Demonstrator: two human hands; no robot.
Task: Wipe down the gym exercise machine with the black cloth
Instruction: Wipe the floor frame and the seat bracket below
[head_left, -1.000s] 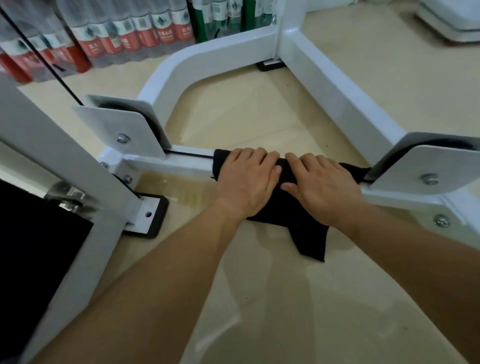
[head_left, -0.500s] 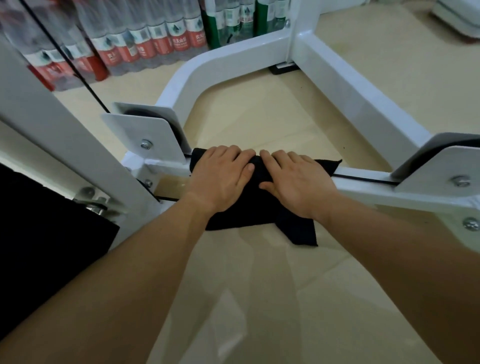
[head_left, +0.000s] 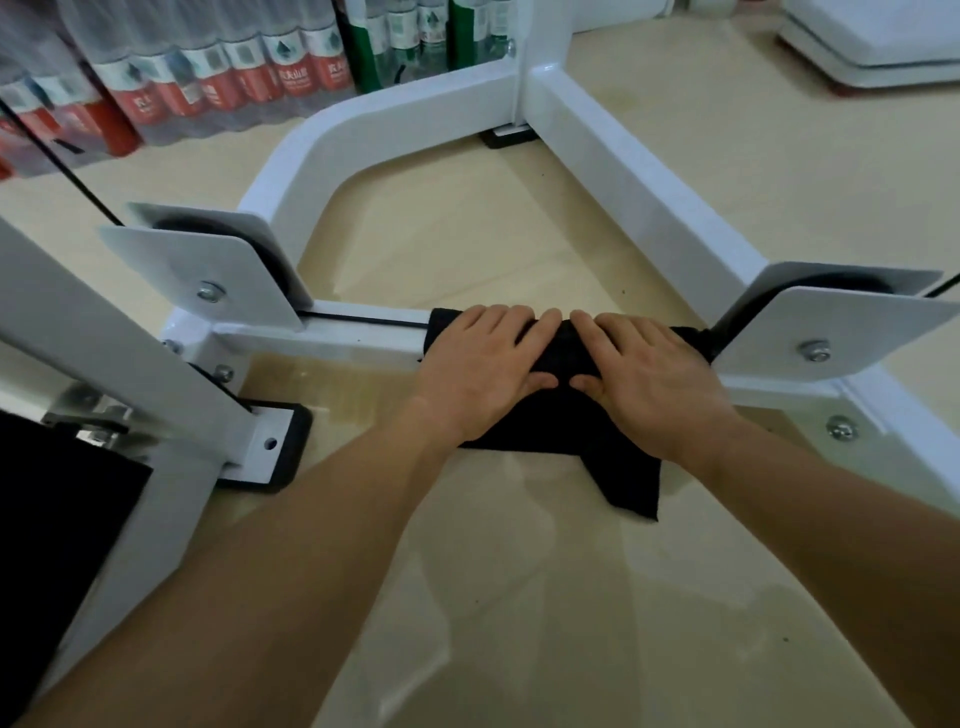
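The white gym machine's low crossbar (head_left: 337, 338) runs left to right near the floor. A black cloth (head_left: 618, 457) is draped over its right half, one corner hanging onto the floor. My left hand (head_left: 483, 374) and my right hand (head_left: 649, 379) lie side by side on the cloth, fingers laid flat over the top of the bar and thumbs on the near side, pressing it down. The right hand is close to the right pulley plate (head_left: 831, 327).
A left pulley plate (head_left: 197, 275) stands at the bar's other end, with a black cable (head_left: 57, 156) rising from it. White frame tubes (head_left: 322, 145) curve behind. Packs of water bottles (head_left: 234, 73) line the back. A slanted post with a bolted foot (head_left: 270, 447) stands at the left.
Both hands slid the cloth left along the bar to the left pulley plate, then back right; now they sit near the right pulley plate.
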